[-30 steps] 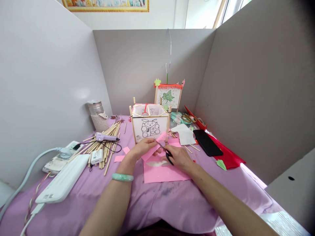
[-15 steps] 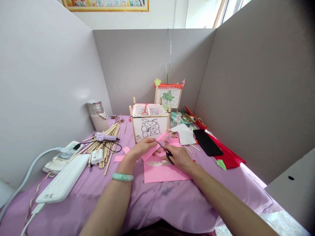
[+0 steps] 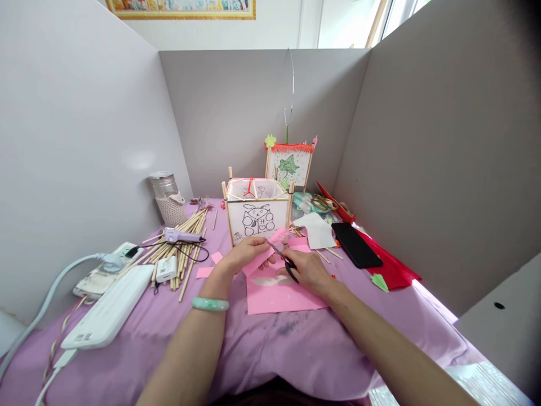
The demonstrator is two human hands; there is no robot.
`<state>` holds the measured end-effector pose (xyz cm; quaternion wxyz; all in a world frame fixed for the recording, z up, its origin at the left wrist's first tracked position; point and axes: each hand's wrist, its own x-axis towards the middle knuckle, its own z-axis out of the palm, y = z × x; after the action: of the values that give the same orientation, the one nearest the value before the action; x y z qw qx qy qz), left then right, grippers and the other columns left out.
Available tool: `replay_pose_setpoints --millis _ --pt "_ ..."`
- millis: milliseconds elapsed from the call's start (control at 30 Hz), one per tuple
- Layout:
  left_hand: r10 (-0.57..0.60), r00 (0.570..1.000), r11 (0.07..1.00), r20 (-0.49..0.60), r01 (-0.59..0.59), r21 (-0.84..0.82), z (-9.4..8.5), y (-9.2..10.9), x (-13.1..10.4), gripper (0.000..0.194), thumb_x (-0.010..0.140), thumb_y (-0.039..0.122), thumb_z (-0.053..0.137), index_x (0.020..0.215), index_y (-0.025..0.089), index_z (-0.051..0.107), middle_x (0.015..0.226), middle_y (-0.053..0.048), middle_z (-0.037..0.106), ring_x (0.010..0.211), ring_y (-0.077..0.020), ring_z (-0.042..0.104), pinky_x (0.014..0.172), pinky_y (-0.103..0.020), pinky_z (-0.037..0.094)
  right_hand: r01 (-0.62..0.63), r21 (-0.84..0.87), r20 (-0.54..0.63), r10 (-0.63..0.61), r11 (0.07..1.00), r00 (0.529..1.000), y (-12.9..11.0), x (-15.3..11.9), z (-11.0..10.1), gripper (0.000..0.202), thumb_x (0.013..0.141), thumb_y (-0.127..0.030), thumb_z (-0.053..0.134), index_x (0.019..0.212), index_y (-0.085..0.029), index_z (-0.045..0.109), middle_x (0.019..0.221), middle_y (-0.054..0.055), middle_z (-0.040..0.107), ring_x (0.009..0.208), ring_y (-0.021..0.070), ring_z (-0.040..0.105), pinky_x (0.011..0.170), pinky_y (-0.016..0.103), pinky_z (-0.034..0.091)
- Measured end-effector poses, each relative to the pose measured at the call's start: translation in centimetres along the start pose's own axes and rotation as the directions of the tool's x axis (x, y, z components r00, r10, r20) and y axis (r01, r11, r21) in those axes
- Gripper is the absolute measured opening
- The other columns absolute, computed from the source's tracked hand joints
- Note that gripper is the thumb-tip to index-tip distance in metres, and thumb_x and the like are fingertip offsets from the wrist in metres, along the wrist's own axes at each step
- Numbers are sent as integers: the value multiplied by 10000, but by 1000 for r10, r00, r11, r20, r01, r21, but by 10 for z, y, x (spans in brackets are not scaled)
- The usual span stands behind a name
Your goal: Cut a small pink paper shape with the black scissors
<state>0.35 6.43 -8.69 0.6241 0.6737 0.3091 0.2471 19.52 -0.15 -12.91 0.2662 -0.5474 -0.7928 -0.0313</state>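
Between the thumb and fingers of my left hand is a strip of pink paper. My right hand grips black-handled scissors, whose blades lie across the pink strip and point up and left. Whether the blades are fully closed is too small to make out. Under both hands a larger pink sheet lies flat on the purple cloth. Just beyond my hands stands a stick-framed paper lantern with a bear-like drawing on its front and a red cord across its open top.
A second lantern with a green leaf stands behind. Wooden sticks, a glue gun, a power bank and a jar are at left. White paper, a black phone and red cloth lie at right. Grey partitions surround the table.
Almost nothing differs. Both hands, the scissors and the pink strip stay in nearly the same place, with at most a tiny shift of the blades.
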Motion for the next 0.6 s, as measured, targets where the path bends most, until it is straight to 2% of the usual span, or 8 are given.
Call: replay_pose_setpoints --millis 167,433,600 --pt "18 1000 1000 12 -19 9 0 -1 0 225 775 356 585 746 133 589 752 -73 665 591 -130 576 597 -265 479 5 28 18 -5 1000 1000 0 -1 -1 309 812 -474 573 944 -195 591 775 10 643 645 130 567 561 215 319" --pt "-12 999 1000 -47 13 4 1 1 0 195 791 315 570 833 131 618 771 -72 667 608 -138 587 615 -279 477 -6 17 9 6 1000 1000 1 -1 1 330 788 -497 579 938 -203 578 800 12 629 664 137 556 571 225 315" --pt "40 998 999 -40 -40 -6 2 3 0 217 784 319 568 840 116 622 772 -78 663 611 -136 578 615 -270 461 -3 31 15 2 1000 1000 0 -2 0 334 781 -494 588 943 -202 572 801 9 625 660 134 549 566 219 313"
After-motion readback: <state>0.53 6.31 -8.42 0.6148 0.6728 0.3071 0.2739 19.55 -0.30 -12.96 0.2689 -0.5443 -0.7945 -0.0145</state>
